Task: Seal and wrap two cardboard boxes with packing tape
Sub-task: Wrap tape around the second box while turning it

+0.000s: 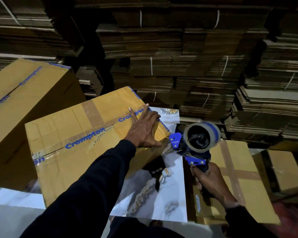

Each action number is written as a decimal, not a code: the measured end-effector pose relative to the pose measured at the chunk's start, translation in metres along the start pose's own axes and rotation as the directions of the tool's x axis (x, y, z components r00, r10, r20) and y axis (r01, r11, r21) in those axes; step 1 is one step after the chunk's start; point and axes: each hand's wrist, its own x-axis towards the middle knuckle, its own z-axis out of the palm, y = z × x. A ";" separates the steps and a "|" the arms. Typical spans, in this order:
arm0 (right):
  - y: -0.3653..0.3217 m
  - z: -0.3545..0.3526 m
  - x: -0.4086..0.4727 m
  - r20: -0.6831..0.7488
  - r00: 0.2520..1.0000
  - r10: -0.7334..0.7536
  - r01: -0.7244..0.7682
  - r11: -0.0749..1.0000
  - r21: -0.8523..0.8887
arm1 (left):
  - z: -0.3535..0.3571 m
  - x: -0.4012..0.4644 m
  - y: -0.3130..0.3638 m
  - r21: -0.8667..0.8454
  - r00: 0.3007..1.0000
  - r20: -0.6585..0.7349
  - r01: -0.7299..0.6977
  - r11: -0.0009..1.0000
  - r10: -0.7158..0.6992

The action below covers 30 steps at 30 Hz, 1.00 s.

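Note:
A brown cardboard box (79,134) with blue "Crompton" printed tape along its top seam sits tilted on a glossy marbled table (163,191). My left hand (143,127) lies flat with fingers spread on the box's right end, pressing the tape. My right hand (208,181) grips the handle of a blue tape dispenser (194,145), which hovers just off the box's right corner with its roll facing me. A second, larger taped box (22,103) stands behind and to the left.
Bundled stacks of flattened cardboard (187,54) fill the whole background. To the right, below the dispenser, lies a box (234,179) with crossed brown tape, and another carton (286,170) beside it. The table's near edge runs by my legs.

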 end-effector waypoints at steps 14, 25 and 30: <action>0.047 0.038 0.029 0.189 0.975 0.118 -0.182 0.912 0.368 | 0.003 -0.002 -0.002 -0.011 0.976 -0.094 -0.199 0.980 0.197; 0.072 0.044 0.031 0.163 0.976 0.143 -0.207 0.838 0.504 | 0.003 -0.002 -0.002 -0.144 0.982 -0.068 -0.184 0.972 0.176; 0.082 0.038 0.019 0.224 0.960 0.166 -0.260 0.822 0.506 | 0.004 -0.002 -0.003 -0.135 0.980 -0.072 -0.192 0.972 0.184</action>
